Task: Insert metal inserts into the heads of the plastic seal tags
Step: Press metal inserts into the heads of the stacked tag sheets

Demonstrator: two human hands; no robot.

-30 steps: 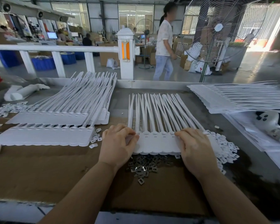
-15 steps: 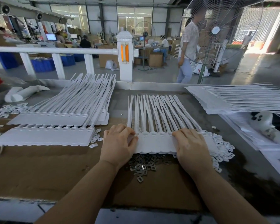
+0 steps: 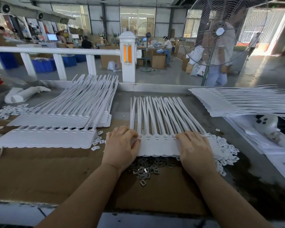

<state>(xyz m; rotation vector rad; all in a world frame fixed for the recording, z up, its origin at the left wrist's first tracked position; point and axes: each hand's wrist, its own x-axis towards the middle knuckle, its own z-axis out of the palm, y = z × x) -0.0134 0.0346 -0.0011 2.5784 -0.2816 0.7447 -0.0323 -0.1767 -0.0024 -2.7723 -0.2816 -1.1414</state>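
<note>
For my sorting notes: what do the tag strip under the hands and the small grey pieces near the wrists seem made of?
Tag strip: apparently matte white plastic, with thin bending tails. Grey pieces: probably metal, shiny with bright glints.

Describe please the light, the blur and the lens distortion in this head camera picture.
In the head view, daylight burns out the open doorway at the far right. The wide lens bends the white railing and the table edge. The person walking behind the round wire-cage fan is smeared by motion. The white plastic seal tag strip and both hands, left hand and right hand, look sharp.
</note>
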